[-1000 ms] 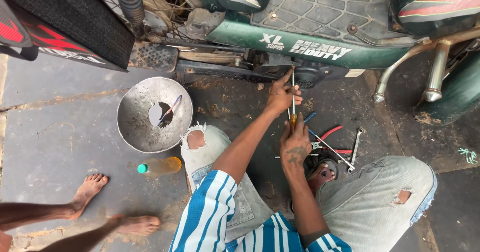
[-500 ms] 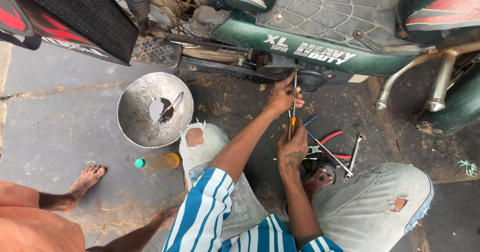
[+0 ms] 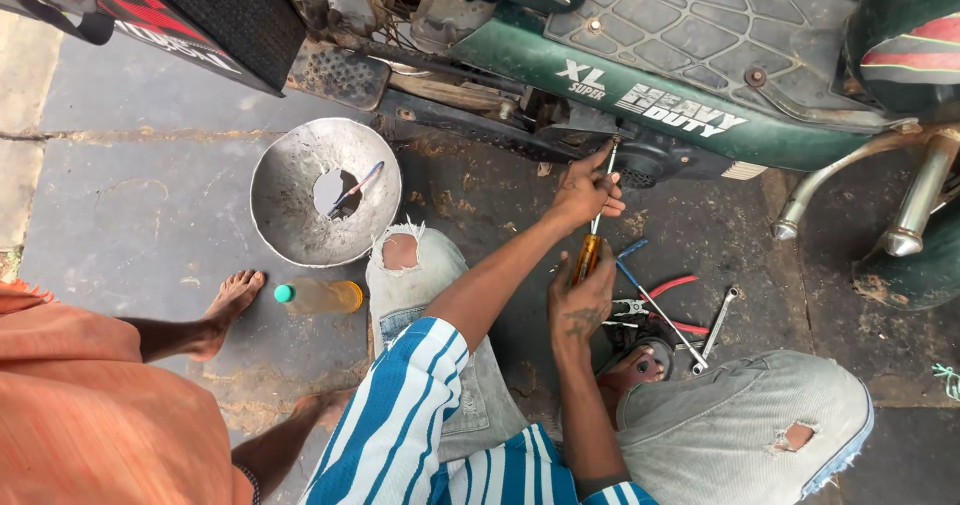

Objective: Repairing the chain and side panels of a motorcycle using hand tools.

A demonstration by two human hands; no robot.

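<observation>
I crouch beside a green motorbike (image 3: pixel 700 85). My right hand (image 3: pixel 580 303) grips the orange handle of a screwdriver (image 3: pixel 589 255). The thin metal shaft runs up to the dark engine cover (image 3: pixel 650 160) under the footboard. My left hand (image 3: pixel 585 190) pinches that shaft near its tip and rests against the engine. My knees in torn grey jeans (image 3: pixel 740 435) sit on either side of my arms.
A dented metal bowl (image 3: pixel 290 215) with a small tool in it lies on the stone floor at the left. Beside it lies a plastic bottle (image 3: pixel 320 296) with a green cap. Red-handled pliers (image 3: pixel 668 290) and a spanner (image 3: pixel 718 317) lie by my right knee. Another person's bare foot (image 3: pixel 228 305) and orange garment (image 3: pixel 90 405) are at the lower left.
The other person has stepped closer from the left, and their orange garment now fills the lower left corner. My hands stay on the screwdriver at the engine.
</observation>
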